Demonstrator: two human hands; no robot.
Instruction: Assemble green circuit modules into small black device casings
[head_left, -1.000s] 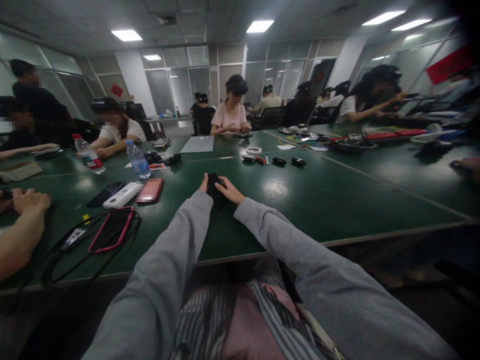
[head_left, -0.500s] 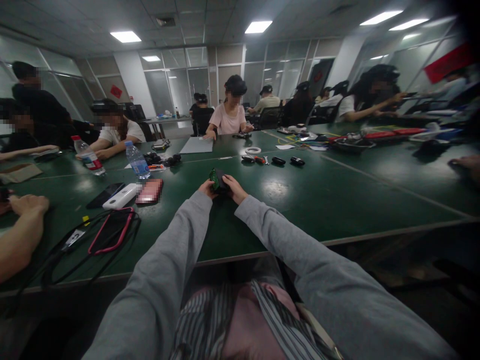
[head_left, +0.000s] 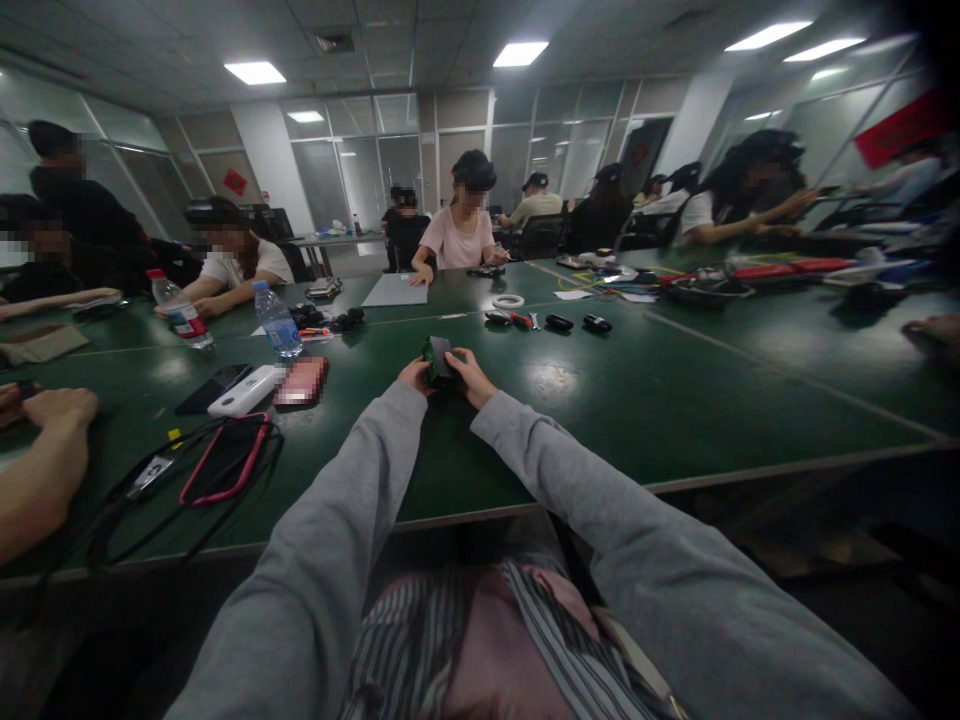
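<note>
Between my two hands is a small black boxy device (head_left: 441, 359) with a green circuit board showing on its left side. My left hand (head_left: 415, 375) grips it from the left, fingers mostly hidden behind it. From the right, my right hand (head_left: 473, 378) holds it, thumb and fingers pressed against its dark face. The device is just above or on the green table (head_left: 480, 450); which, I cannot tell. Beyond it lie a white ring-shaped roll (head_left: 508, 301), an orange-and-black tool (head_left: 520, 320) and small black objects (head_left: 559, 322).
To the left are a pink-rimmed phone (head_left: 225, 458) with black cables, a white oblong device (head_left: 246, 391) and two bottles, one a blue-capped water bottle (head_left: 277, 322). A co-worker's arm (head_left: 49, 450) rests at the left edge. Across the table sits another person (head_left: 459, 235).
The device has turned slightly in my hands, so more of its flat dark grey face shows and less of the green board. Both hands stay in nearly the same place.
</note>
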